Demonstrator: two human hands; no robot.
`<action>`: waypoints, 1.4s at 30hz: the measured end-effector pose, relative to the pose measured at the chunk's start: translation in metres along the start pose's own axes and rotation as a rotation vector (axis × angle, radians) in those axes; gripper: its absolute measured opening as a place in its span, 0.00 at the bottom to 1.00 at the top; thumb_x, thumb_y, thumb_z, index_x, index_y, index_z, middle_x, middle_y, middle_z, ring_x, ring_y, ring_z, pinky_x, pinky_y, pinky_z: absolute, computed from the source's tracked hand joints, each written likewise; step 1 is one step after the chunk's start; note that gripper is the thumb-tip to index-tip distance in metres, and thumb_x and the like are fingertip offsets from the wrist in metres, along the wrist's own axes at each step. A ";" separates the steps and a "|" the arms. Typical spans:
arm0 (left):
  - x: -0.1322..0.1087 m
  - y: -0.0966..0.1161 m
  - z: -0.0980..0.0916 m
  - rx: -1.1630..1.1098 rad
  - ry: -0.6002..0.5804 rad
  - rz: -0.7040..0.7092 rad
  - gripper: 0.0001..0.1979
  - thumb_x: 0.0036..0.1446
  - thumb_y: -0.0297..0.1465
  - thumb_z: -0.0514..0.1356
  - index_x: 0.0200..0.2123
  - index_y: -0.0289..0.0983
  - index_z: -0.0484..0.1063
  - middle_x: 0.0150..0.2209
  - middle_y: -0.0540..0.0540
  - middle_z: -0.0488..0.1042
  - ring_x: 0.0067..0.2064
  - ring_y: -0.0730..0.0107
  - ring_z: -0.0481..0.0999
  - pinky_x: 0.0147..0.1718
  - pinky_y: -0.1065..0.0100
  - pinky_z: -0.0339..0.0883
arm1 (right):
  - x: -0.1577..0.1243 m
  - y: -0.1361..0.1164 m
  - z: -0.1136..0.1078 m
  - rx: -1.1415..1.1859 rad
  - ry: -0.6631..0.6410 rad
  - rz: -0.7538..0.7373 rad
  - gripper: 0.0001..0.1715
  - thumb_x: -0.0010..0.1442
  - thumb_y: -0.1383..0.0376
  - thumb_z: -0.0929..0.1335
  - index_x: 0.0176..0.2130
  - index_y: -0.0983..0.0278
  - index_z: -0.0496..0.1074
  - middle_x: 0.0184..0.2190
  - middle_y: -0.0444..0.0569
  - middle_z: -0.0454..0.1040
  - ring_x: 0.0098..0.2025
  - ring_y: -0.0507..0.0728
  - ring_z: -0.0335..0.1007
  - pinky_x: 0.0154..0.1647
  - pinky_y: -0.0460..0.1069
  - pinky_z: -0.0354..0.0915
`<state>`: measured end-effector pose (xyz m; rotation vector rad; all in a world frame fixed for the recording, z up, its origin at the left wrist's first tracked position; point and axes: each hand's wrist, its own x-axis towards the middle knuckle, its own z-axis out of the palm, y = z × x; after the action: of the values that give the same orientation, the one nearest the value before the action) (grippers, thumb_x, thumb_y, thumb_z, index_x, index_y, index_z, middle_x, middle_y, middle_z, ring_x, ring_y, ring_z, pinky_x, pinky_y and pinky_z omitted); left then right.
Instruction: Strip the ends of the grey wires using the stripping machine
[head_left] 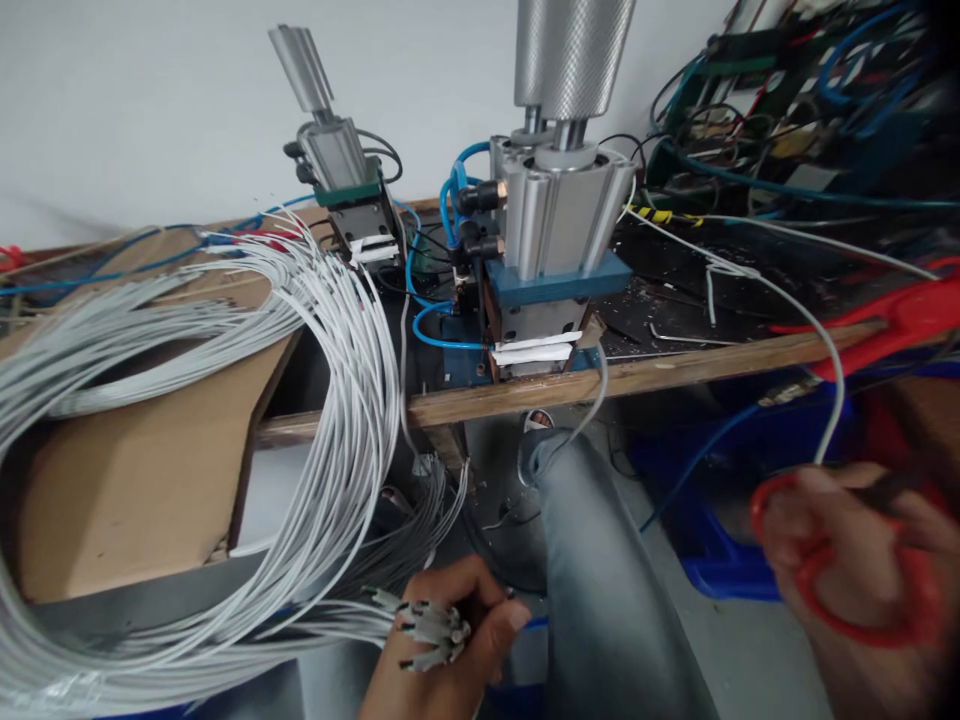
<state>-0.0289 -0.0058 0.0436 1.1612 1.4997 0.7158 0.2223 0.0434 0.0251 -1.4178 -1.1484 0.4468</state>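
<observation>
My left hand (450, 640), low in the middle, is closed around the cut ends of a bundle of grey cables (433, 632). Dark tips stick out between thumb and palm. The bundle runs off left and joins a big loop of grey cables (367, 400) over the bench edge. At the right, my right hand (862, 560) is blurred, its fingers through the red handles of scissors (806, 590). The scissors' blades cannot be made out. A single grey cable (836, 380) comes down to this hand; whether the fingers grip it is unclear.
Pneumatic presses (562, 220) stand on the bench, with blue hoses; another press (337, 160) is farther left. Cardboard (135, 500) lies under the loop. A red air gun (892, 310) is at the right edge, above a blue bin (731, 570). My leg (600, 560) is below.
</observation>
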 end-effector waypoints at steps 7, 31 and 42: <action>-0.001 0.006 0.000 -0.182 -0.026 0.005 0.17 0.53 0.42 0.66 0.21 0.40 0.66 0.17 0.55 0.65 0.21 0.71 0.64 0.23 0.70 0.55 | -0.025 -0.008 0.004 -0.205 -0.543 -0.268 0.20 0.63 0.61 0.68 0.25 0.57 0.54 0.17 0.35 0.59 0.16 0.48 0.58 0.16 0.41 0.58; -0.001 -0.004 -0.003 -0.256 -0.170 0.075 0.23 0.56 0.50 0.66 0.22 0.40 0.65 0.20 0.53 0.65 0.23 0.70 0.67 0.22 0.72 0.58 | -0.059 -0.015 0.029 -0.339 -0.739 -0.513 0.25 0.58 0.66 0.70 0.28 0.57 0.47 0.18 0.30 0.56 0.16 0.45 0.54 0.18 0.41 0.53; 0.001 -0.001 -0.002 -0.116 -0.180 0.136 0.23 0.60 0.49 0.62 0.22 0.40 0.63 0.19 0.54 0.64 0.22 0.71 0.62 0.22 0.71 0.52 | -0.059 -0.014 0.024 -0.388 -0.750 -0.532 0.24 0.61 0.62 0.70 0.27 0.58 0.50 0.17 0.32 0.57 0.17 0.46 0.55 0.19 0.43 0.55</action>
<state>-0.0310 -0.0046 0.0422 1.2140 1.2234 0.7588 0.1716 0.0051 0.0119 -1.2080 -2.2476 0.3895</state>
